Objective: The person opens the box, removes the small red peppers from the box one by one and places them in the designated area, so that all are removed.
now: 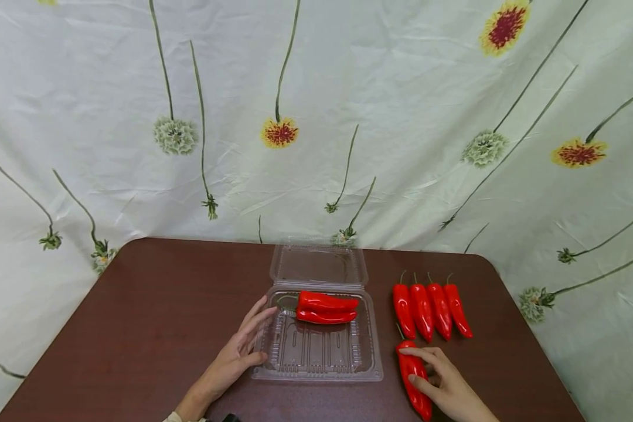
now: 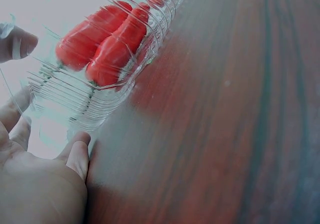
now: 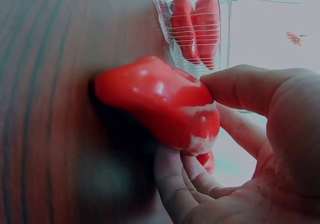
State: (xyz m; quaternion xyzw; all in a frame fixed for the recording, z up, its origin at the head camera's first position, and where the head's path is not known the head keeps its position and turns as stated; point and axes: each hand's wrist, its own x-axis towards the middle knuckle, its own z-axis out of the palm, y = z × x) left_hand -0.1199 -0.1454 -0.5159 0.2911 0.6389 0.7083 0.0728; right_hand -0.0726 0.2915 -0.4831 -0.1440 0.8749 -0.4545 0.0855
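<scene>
Thumb and fingers of my right hand grip a glossy red chili pepper from both sides, its stem pointing away from me in the head view. A hinged clear plastic container stands at the middle of the table with its lid tipped back. Two red peppers lie side by side across the far part of its base, stems to the left. My left hand rests along the container's left side with fingers extended, as the left wrist view also shows.
A row of several red peppers, stems away from me, lies right of the container, just beyond the gripped one. Dark brown table surface surrounds everything. Behind it hangs a white flowered cloth.
</scene>
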